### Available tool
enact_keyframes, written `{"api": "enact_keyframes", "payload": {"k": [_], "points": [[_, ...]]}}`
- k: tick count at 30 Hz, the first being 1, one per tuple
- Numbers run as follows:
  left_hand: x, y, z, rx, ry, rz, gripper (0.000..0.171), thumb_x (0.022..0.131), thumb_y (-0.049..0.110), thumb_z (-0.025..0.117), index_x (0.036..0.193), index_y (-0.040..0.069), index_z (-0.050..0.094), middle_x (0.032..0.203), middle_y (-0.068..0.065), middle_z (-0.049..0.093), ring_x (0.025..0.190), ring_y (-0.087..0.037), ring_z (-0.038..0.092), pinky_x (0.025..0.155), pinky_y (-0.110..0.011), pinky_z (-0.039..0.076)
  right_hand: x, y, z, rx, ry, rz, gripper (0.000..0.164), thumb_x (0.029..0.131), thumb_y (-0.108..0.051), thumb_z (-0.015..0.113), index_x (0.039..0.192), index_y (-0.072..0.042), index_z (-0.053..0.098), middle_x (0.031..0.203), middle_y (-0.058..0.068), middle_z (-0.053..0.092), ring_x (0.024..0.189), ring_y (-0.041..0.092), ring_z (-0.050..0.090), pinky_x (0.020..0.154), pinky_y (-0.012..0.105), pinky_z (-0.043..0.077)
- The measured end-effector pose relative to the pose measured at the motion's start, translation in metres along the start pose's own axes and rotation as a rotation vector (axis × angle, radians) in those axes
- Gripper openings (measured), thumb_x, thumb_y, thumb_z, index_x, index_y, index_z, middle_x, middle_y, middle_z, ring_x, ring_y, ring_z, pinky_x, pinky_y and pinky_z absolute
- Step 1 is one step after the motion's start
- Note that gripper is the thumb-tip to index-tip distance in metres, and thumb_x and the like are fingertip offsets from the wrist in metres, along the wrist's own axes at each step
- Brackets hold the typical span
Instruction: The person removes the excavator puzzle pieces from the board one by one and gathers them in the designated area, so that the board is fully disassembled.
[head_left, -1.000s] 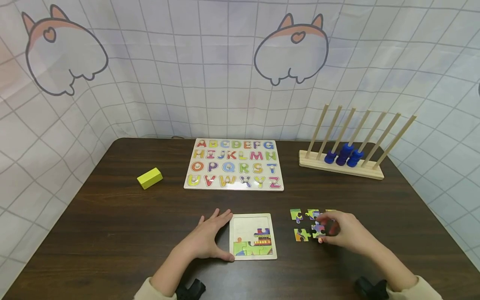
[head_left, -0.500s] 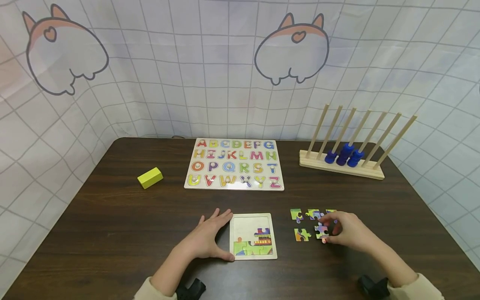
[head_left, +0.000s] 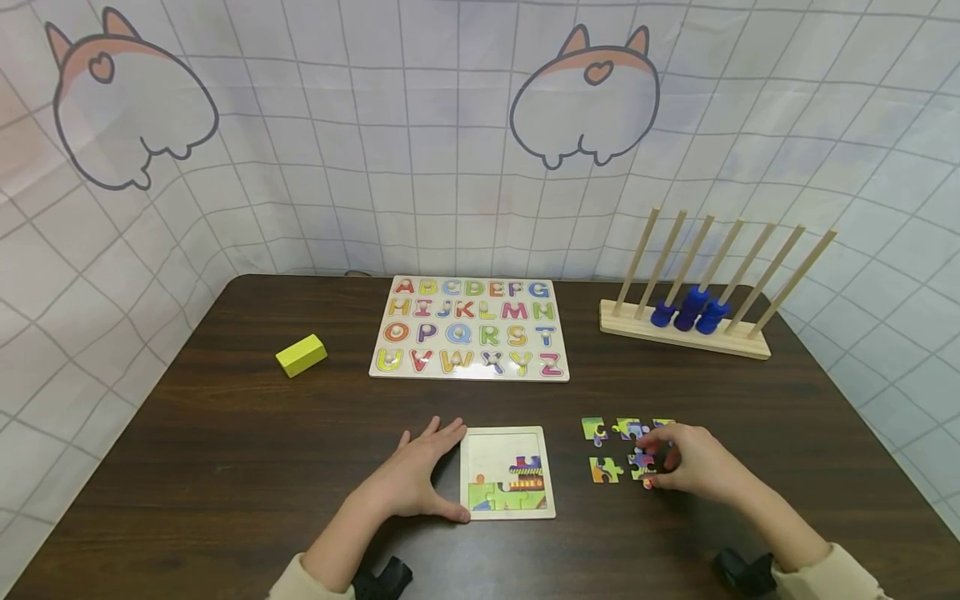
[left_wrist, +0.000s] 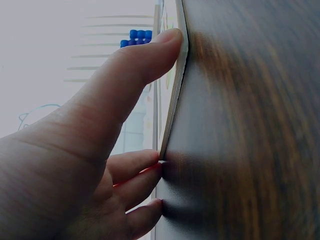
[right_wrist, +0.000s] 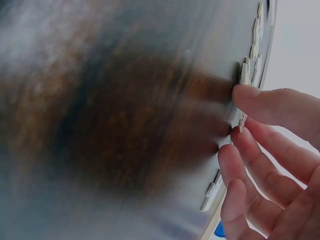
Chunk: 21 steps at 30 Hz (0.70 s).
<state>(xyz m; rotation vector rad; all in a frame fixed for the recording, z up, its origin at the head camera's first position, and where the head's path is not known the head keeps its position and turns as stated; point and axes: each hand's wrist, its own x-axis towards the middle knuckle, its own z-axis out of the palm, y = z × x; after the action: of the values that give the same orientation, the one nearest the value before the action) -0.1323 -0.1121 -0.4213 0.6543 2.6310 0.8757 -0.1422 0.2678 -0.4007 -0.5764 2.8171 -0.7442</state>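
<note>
My left hand (head_left: 412, 475) rests at the left edge of a square wooden puzzle board (head_left: 507, 515); its thumb touches the lower corner and its index finger the upper one. Ship and green-ground pieces fill the bottom and right of the board. My right hand (head_left: 697, 462) pinches a purple jigsaw piece (head_left: 641, 461) between thumb and fingers, low over the table. In the right wrist view this jigsaw piece (right_wrist: 243, 122) shows edge-on. Around it lie loose pieces: a green one (head_left: 592, 428), a green-purple one (head_left: 627, 428), an orange-green one (head_left: 603, 471) and one partly hidden by the fingers (head_left: 663, 422).
An alphabet board (head_left: 469, 328) lies behind the puzzle board. To its left is a yellow block (head_left: 302, 356). A wooden peg stand (head_left: 684, 332) with several blue beads stands at the back right, in front of a patterned curtain (head_left: 480, 167).
The pinched jigsaw piece has shifted slightly right and turned a little in my right hand, away from the orange-green piece. My left hand and the puzzle board stay in place.
</note>
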Motion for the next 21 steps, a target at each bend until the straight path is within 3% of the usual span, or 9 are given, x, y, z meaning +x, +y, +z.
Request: {"api": "enact_keyframes", "payload": {"k": [10, 21], "points": [[0.0010, -0.0010, 0.0009, -0.003, -0.003, 0.003, 0.105, 0.059, 0.047, 0.083, 0.142, 0.007, 0.034, 0.148, -0.006, 0.028, 0.137, -0.032, 0.013, 0.102, -0.063, 0.007, -0.0005, -0.0008, -0.0011, -0.006, 0.002, 0.036, 0.037, 0.063, -0.008, 0.082, 0.097, -0.005, 0.068, 0.086, 0.000, 0.062, 0.065, 0.012, 0.050, 0.054, 0.024, 0.043], [-0.0002, -0.0009, 0.0005, -0.004, 0.001, 0.013, 0.105, 0.059, 0.046, 0.083, 0.142, 0.007, 0.033, 0.148, -0.006, 0.028, 0.137, -0.033, 0.013, 0.101, -0.064, 0.007, -0.0009, -0.0090, -0.0017, 0.020, 0.044, -0.028, 0.034, 0.068, -0.005, 0.076, 0.100, -0.001, 0.066, 0.090, 0.005, 0.066, 0.059, 0.004, 0.048, 0.051, 0.022, 0.042]]}}
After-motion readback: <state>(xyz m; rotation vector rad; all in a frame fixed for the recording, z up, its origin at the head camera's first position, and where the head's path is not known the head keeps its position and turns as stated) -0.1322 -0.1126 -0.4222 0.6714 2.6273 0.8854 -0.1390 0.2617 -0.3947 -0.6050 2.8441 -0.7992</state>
